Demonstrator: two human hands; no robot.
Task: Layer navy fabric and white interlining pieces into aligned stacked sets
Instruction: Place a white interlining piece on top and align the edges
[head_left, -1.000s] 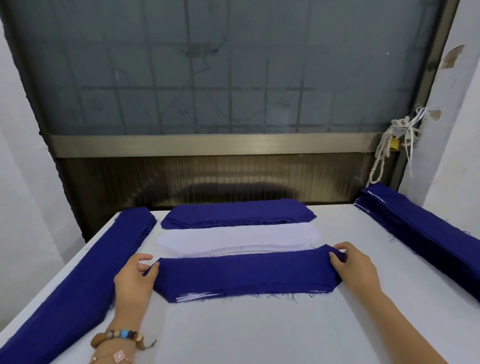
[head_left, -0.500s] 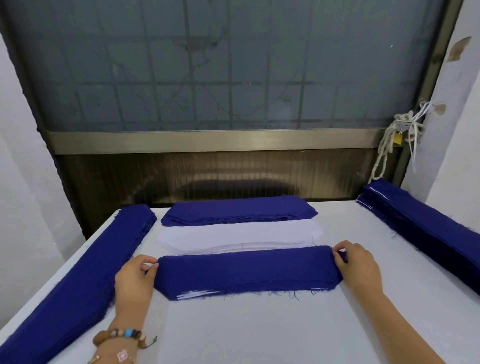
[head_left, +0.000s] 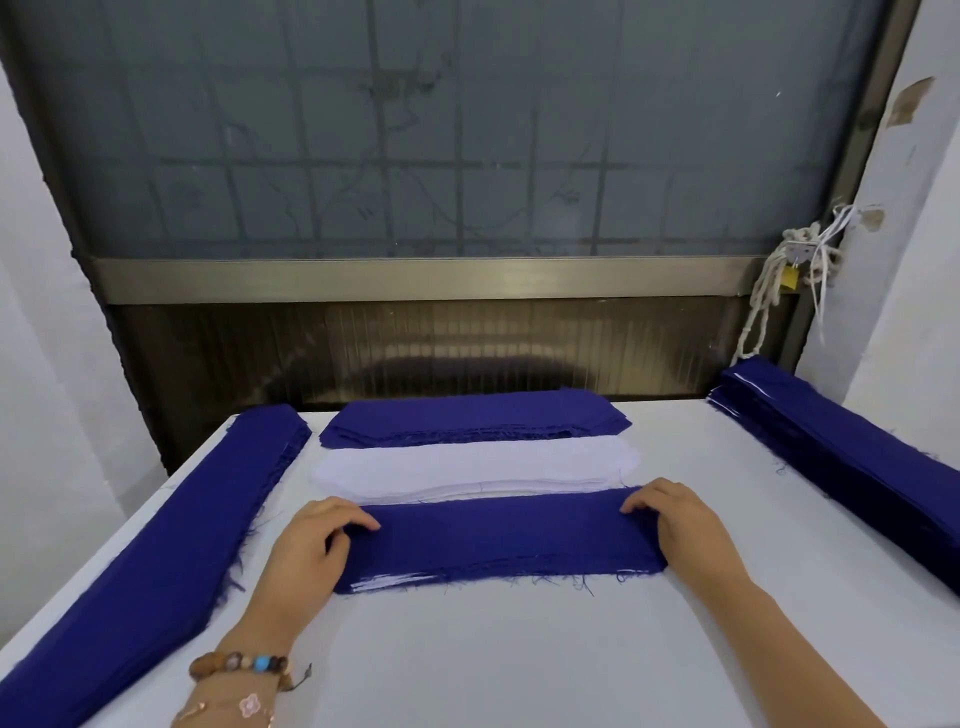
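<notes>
layered stack (head_left: 498, 540) | spans between left grip (head_left: 311, 545), right grip (head_left: 675, 525) | ends held

- Frosted, gridded window (head_left: 467, 130) at the back.
- Under the window: metal rail (head_left: 415, 278), dark ribbed panel (head_left: 415, 343).
- Right of the window: knotted cord (head_left: 769, 291), white wall (head_left: 924, 270).
- Before the window: white counter (head_left: 493, 665).
</notes>
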